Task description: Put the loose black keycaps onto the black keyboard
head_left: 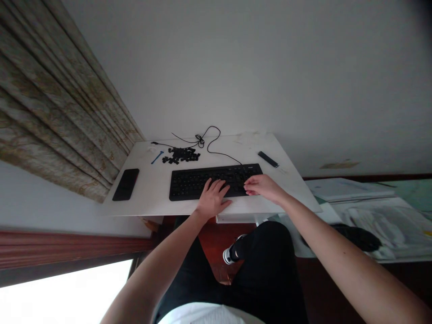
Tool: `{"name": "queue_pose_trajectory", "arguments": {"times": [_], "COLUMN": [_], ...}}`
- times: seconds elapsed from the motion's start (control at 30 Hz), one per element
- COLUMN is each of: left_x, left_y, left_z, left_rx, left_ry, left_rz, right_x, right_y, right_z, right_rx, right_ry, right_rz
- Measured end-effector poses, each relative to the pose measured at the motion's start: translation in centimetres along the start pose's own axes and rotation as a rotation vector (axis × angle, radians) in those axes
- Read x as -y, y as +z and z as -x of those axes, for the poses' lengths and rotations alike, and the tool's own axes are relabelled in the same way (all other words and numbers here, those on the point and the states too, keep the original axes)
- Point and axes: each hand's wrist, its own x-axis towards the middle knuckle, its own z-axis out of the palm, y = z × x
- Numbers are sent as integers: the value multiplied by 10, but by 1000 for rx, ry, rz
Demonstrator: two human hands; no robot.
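A black computer keyboard (189, 184) is being touched by both hands as it lies flat on the white bench (151, 191); the left grip (212, 199) is being held released, with its fingers being spread over the keys near the middle, and the right grip (263, 186) is also being held released, with its fingers being laid over the right-hand part of the keys; nothing is being grasped by either, as far as can be judged from the head view. Good handling here is judged to depend on the keyboard being kept square on the bench and on light, even pressure being applied by the fingertips, so that the board is not being pushed toward the bench's edge; the loose small black pieces (180, 155), apparently keycaps, are being kept in a heap beyond the keyboard, beside a blue plastic tool (157, 157), while a black phone (126, 184) is being left further to the left and a dark stick-like object (268, 159) beyond the keyboard's right end; a thin black cable (206, 141) is being looped behind the keyboard; the keys beneath the palms are being hidden, so whether any keycaps are missing there cannot be told; the exact kinds of blue tool and dark object are not being made out at this size.
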Motion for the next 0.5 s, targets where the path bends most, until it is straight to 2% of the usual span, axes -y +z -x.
{"name": "queue_pose_trajectory", "arguments": {"times": [0.13,0.27,0.5], "left_x": [15,29,40], "left_y": [4,3,3], "left_z": [-1,-6,-12], "left_rx": [-3,21,6], "left_ry": [-29,43,90], "left_rz": [-67,-49,19], "right_x": [7,10,11], "right_y": [-7,-10,-10], "right_z": [-8,-18,-31], "right_rx": [150,201,225], "right_ry": [-43,-131,-233], "right_rz": [235,447,509]}}
